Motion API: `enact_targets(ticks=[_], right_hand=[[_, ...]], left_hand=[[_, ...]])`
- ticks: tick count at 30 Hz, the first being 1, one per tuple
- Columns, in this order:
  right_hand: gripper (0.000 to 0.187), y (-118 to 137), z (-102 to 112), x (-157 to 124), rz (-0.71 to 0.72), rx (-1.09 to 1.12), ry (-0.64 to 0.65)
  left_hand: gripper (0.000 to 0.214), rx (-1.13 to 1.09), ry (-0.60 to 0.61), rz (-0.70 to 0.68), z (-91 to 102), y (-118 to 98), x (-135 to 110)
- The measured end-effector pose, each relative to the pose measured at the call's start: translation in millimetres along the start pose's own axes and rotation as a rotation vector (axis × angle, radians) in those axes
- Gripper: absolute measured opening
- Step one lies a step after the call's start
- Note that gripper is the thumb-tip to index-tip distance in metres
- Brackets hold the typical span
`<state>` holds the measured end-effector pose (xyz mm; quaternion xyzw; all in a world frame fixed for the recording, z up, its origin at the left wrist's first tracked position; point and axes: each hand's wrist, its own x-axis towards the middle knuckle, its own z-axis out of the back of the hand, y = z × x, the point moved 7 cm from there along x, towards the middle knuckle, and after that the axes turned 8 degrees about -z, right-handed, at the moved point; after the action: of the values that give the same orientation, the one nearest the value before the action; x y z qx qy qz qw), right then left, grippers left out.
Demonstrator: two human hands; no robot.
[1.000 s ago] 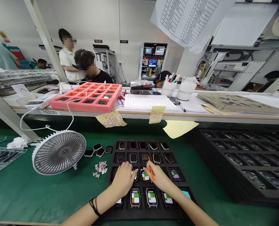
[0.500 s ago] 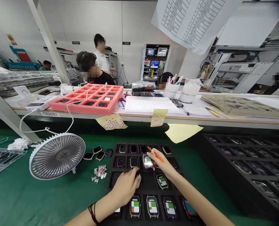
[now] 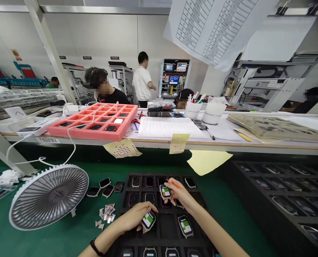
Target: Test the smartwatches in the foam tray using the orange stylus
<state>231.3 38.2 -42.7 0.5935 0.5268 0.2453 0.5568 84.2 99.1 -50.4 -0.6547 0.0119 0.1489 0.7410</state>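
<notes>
My left hand [image 3: 136, 216] grips a smartwatch [image 3: 148, 220] without a strap, its lit face showing green and white blocks. It is held over the black foam tray [image 3: 167, 225]. In my right hand [image 3: 179, 192] is a second smartwatch [image 3: 164, 192], also lit with green and white and a bit of orange. An orange stick-like tool [image 3: 173, 183] lies in the same hand, partly hidden by the fingers. Several more watches sit in the tray's pockets, and a lit one [image 3: 185, 226] rests just below my right wrist.
Left of the tray lie several loose watches [image 3: 108, 191] and a pile of small pinkish tabs [image 3: 107, 213]. A round fan [image 3: 51, 196] stands farther left. Black foam trays [image 3: 258, 203] are stacked at right. The shelf above holds a pink foam tray [image 3: 121, 132] and papers [image 3: 167, 126].
My left hand has turned its watch so the lit screen shows. The right hand's watch has tilted, and its screen reads clearer. The view has shifted; a standing person behind has moved right.
</notes>
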Motion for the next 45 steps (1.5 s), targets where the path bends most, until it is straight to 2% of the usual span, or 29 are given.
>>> enact_targets(ticks=[3, 6, 11, 15, 19, 25, 35, 45], right_hand=[[0.041, 3, 2, 3, 0.038, 0.026, 0.022], [0.044, 2, 7, 6, 0.090, 0.030, 0.013], [0.049, -1, 10, 9, 0.115, -0.012, -0.002], [0.051, 1, 6, 6, 0.144, -0.023, 0.021], [0.049, 0, 5, 4, 0.140, -0.034, 0.012], [0.040, 0, 2, 0, 0.150, -0.041, -0.009], [0.036, 0, -12, -5, 0.198, -0.086, 0.167], [0.038, 3, -11, -6, 0.191, -0.076, 0.159]], left_hand=[[0.037, -0.213, -0.094, 0.032, 7.0, 8, 20], [0.042, -0.362, -0.211, -0.024, 11.8, 15, 39], [0.058, -0.428, -0.302, -0.099, 16.6, 20, 49], [0.057, -0.336, -0.291, -0.230, 19.1, 5, 42], [0.047, -0.246, -0.272, -0.289, 18.0, -3, 37], [0.043, -0.205, -0.326, -0.286, 21.0, -3, 34], [0.042, -0.210, -0.322, -0.336, 21.3, -5, 31], [0.044, -0.204, -0.281, -0.333, 18.9, -8, 30]])
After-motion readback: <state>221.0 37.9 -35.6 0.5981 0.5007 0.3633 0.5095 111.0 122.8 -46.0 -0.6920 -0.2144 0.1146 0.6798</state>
